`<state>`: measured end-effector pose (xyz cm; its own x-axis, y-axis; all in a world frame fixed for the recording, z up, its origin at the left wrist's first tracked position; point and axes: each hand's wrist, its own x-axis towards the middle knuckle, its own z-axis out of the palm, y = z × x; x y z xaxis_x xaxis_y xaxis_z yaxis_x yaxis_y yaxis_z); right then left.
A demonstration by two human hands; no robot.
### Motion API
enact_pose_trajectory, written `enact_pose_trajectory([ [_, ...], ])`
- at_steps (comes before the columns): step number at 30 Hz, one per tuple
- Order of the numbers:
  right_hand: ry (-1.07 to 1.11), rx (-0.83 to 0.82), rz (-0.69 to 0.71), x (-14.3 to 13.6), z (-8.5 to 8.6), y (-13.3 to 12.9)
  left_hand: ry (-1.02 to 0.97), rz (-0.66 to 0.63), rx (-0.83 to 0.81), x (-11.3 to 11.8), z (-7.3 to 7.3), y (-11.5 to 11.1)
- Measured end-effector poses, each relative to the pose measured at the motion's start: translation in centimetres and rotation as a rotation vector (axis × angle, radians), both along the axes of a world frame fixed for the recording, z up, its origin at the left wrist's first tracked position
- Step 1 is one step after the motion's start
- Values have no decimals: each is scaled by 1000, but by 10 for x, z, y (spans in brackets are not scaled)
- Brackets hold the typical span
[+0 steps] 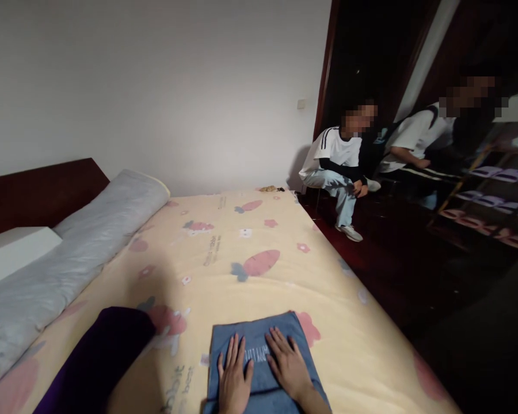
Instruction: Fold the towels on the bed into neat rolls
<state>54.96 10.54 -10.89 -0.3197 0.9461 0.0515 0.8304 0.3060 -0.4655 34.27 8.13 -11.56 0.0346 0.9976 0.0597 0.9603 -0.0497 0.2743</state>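
A blue-grey cloth (263, 330) with white "HAPPY LIFE" lettering lies folded on the bed, near its front edge. My left hand (234, 371) rests flat on the cloth's left half, fingers spread. On the right half, my right hand (287, 363) also presses flat with its fingers apart. A fold line crosses the cloth beneath my palms, and its lower part runs out of view.
The cloth lies on a yellow bedsheet (224, 287) with a carrot and rabbit print. Left are a dark purple item (99, 356), a long grey pillow (90, 236) and a white box (17, 250). Two people (336, 155) sit beyond the bed, near a shoe rack (496, 190).
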Motion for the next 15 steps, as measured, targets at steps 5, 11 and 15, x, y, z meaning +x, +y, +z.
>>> enact_pose_trajectory([
  [5,-45,123,-198,29,-22,10,-28,0,15,-7,-19,6],
  [11,-34,139,-205,32,-39,8,-29,65,79,-4,-43,7],
  [15,-17,137,-178,36,-46,12,-7,165,98,6,-54,9],
])
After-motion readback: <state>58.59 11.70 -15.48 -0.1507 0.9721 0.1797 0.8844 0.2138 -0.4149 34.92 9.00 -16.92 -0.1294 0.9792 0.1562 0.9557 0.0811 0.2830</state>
